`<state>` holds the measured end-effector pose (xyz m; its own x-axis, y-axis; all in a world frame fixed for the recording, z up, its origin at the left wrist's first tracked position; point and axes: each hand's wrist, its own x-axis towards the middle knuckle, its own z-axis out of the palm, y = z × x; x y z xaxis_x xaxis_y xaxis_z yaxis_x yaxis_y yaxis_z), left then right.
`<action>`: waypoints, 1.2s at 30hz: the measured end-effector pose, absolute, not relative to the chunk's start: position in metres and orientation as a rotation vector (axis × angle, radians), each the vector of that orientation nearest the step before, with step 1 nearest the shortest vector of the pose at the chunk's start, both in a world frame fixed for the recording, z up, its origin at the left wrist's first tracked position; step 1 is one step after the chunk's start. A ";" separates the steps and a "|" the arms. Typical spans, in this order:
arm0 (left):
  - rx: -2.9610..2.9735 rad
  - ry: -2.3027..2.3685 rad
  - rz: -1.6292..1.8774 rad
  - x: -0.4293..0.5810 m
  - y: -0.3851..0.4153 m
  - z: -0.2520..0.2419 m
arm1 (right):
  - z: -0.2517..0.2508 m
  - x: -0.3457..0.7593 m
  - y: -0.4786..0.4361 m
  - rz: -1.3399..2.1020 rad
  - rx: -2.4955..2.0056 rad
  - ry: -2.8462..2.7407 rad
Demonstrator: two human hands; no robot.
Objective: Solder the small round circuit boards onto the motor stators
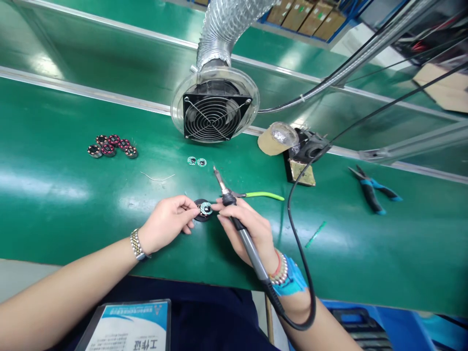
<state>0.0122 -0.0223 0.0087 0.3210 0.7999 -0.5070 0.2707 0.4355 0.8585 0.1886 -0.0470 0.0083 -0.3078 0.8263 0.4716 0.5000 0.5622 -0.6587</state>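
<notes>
Left hand (166,222), fingertips pinched on a small round circuit board (205,209) atop a black disc (198,215), lower centre; right hand (248,229), closed penwise around a soldering iron (239,226).

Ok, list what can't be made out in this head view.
Edge of the round circuit board: covered by the fingers of the left hand.
Tip end of the lime-green-handled tool: hidden behind the soldering iron in the right hand.
Small print on the badge: too small, cut off below.
</notes>
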 end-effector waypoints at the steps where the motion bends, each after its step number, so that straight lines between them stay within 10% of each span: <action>1: 1.103 1.240 0.470 0.012 -0.022 0.009 | 0.008 0.188 -0.047 0.508 -1.060 -1.977; 36: 1.119 1.234 0.482 0.013 -0.022 0.005 | 0.020 0.196 -0.045 0.351 -1.172 -1.970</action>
<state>0.0126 -0.0218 0.0052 0.3217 0.8079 -0.4937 0.2599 0.4260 0.8666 0.1958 -0.0451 0.0196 -0.2514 0.8321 0.4944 0.6106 0.5327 -0.5861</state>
